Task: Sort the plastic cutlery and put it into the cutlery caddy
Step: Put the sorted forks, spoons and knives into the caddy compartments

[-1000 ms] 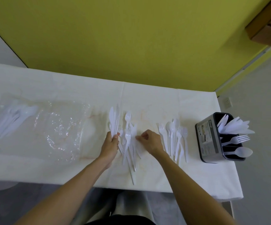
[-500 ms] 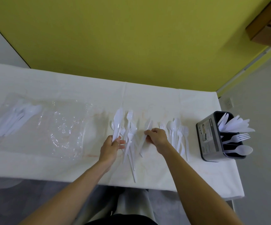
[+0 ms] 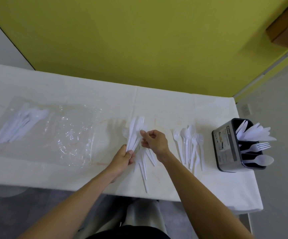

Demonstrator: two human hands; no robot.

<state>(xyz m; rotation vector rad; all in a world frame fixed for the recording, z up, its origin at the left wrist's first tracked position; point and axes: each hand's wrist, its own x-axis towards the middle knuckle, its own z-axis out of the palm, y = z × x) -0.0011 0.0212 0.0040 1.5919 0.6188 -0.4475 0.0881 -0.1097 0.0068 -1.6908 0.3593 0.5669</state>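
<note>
My left hand (image 3: 124, 156) grips a fanned bunch of white plastic knives (image 3: 133, 133) by the handles, blades pointing away. My right hand (image 3: 154, 141) hovers just right of the bunch, fingers pinched at a white piece beside the blades; what it holds is too blurred to tell. Loose white cutlery (image 3: 144, 167) lies under both hands. A row of forks and spoons (image 3: 189, 144) lies to the right. The dark cutlery caddy (image 3: 225, 149) stands at the table's right end with knives, a fork and a spoon in separate compartments.
A clear plastic bag (image 3: 74, 135) lies flat on the left of the white table (image 3: 88, 175), with more white cutlery (image 3: 21, 124) at its far-left end. A yellow wall rises behind. The table's front edge is near my arms.
My right hand moved left from the piece near the fork row to the bunch in my left hand. The left hand's bunch tilted slightly right and looks thicker.
</note>
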